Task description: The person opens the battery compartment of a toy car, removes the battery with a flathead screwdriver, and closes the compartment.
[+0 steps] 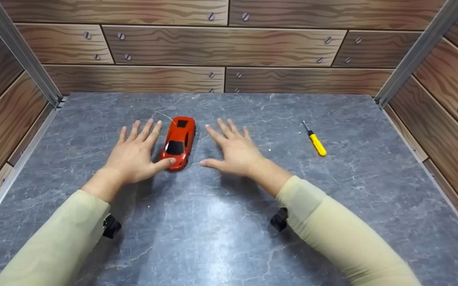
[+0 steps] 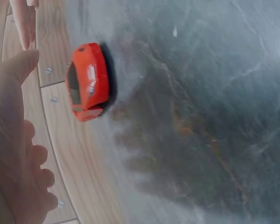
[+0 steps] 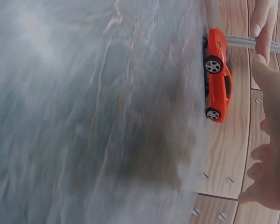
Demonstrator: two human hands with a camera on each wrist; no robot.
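Observation:
A red toy car (image 1: 180,137) with dark windows stands on the grey marbled table between the two hands. My left hand (image 1: 133,155) is spread palm down at its left, the thumb overlapping the car's front end in the head view. In the left wrist view a gap shows between that hand (image 2: 18,140) and the car (image 2: 91,84), and a hand's shadow lies on the table. My right hand (image 1: 237,151) is spread too, to the right of the car, holding nothing. Its fingers also show at the edge of the right wrist view, beside the car (image 3: 217,77).
A screwdriver (image 1: 315,142) with a yellow and black handle lies on the table (image 1: 221,238) to the right of the right hand. Wood-patterned panels (image 1: 225,45) wall the back and sides, with metal posts (image 1: 416,51) at the rear corners.

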